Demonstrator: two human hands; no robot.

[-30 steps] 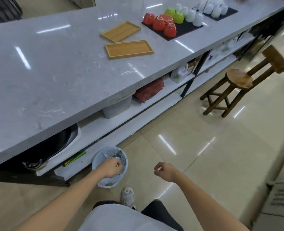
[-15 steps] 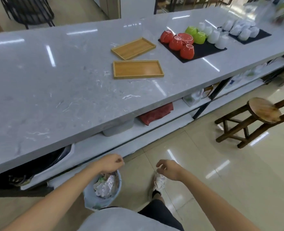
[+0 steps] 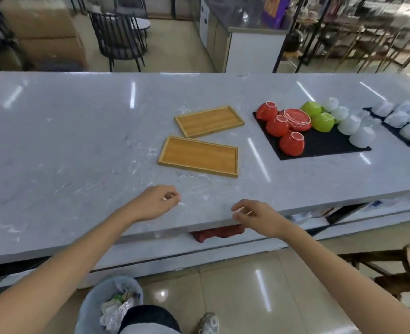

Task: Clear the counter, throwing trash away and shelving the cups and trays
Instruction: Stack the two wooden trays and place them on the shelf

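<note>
Hands empty, fingers loosely curled: left hand (image 3: 154, 204), right hand (image 3: 257, 216) at counter (image 3: 66, 145) front edge. Nearer tray (image 3: 199, 156) lies straight ahead, long axis along that edge, left hand closer.

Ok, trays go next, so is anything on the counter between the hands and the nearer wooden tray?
Nothing visible: only bare counter lies between the left hand, right hand and nearer wooden tray.
</note>
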